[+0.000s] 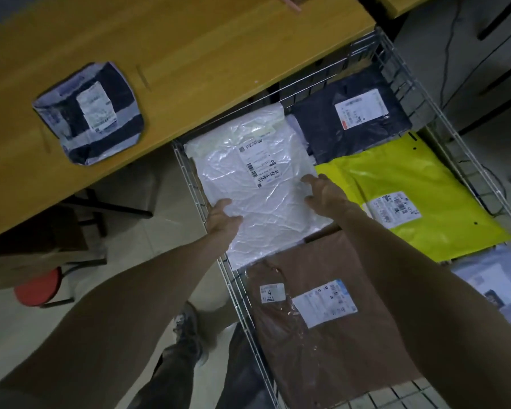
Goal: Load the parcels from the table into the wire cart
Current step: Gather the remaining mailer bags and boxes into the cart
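A white plastic parcel (pixel 248 172) with a barcode label lies over the near-left corner of the wire cart (pixel 189 172). My left hand (pixel 223 218) grips its near-left edge, thumb on top. My right hand (pixel 325 191) rests on its right edge with fingers spread. Inside the cart lie a dark navy parcel (pixel 322 125), a yellow-green parcel (pixel 396 175), a brown parcel (pixel 322 343) and a pale parcel (pixel 496 281) at the right edge. One dark parcel wrapped with grey tape (pixel 89 113) sits on the wooden table (pixel 189 54).
The table edge runs diagonally just left of the cart. Below it are a red stool (pixel 39 287) and cardboard boxes (pixel 36 252) on the tiled floor. My shoe (pixel 189 329) stands beside the cart. Cables (pixel 455 54) hang at the far right.
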